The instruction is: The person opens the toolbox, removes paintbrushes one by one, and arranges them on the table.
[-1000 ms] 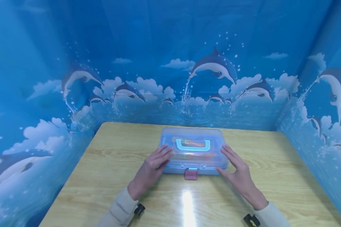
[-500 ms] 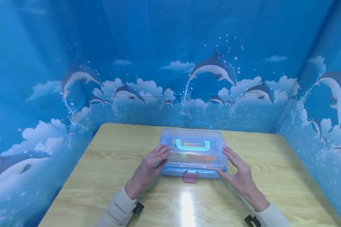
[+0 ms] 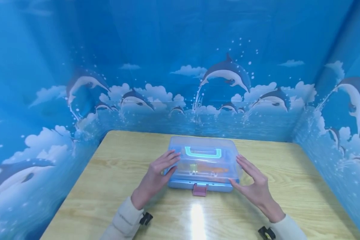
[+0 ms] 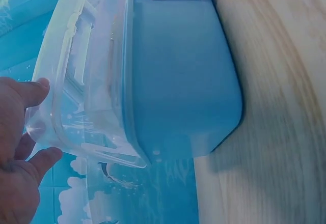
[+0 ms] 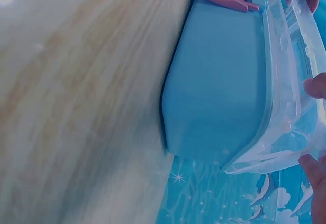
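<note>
A plastic storage box (image 3: 184, 184) with a blue base and a pink latch (image 3: 199, 190) stands on the table. Its clear lid (image 3: 204, 141) bears a light blue handle (image 3: 203, 154), and the lid's front edge sits raised above the base. At the left front corner, my left hand (image 3: 156, 175) grips the lid between thumb and fingers. On the opposite corner, my right hand (image 3: 256, 186) holds the lid, thumb (image 5: 315, 85) on one side and a finger on another. An orange item (image 3: 213, 169) shows blurred through the clear plastic.
The wooden table (image 3: 123, 160) ends just behind the box. Blue dolphin-print curtains (image 3: 156, 116) hang at the back and on both sides. Black wrist straps (image 3: 146, 218) show at the sleeves.
The lid's front edge has risen from the base, both hands keeping hold of it. The latch and base front now sit slightly nearer to me.
</note>
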Motion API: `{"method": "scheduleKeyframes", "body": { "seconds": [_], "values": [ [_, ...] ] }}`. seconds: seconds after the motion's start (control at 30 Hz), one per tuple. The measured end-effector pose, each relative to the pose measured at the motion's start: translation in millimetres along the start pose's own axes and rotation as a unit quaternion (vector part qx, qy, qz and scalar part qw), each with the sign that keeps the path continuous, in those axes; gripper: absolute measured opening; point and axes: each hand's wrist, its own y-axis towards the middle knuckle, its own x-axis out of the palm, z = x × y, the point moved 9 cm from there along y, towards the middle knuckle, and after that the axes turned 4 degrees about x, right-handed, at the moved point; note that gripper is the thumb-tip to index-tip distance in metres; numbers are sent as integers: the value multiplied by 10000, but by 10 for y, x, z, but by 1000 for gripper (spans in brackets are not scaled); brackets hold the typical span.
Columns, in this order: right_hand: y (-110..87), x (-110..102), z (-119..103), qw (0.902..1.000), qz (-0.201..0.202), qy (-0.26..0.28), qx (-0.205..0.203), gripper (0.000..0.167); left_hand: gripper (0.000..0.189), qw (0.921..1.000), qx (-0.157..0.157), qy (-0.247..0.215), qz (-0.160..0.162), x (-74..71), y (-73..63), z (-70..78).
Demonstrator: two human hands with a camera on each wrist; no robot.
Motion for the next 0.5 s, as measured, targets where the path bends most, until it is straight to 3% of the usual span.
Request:
{"method": "scheduleKeyframes", "body": {
  "seconds": [0.27, 0.5],
  "values": [
    [187, -55, -207, 9986, 227, 50, -476, 66, 46, 9999, -32, 50, -124, -28, 74, 21],
    [295, -63, -273, 9971, 224, 34, -722, 64, 46, 9996, -83, 79, -246, -41, 49, 24]
  ]
}}
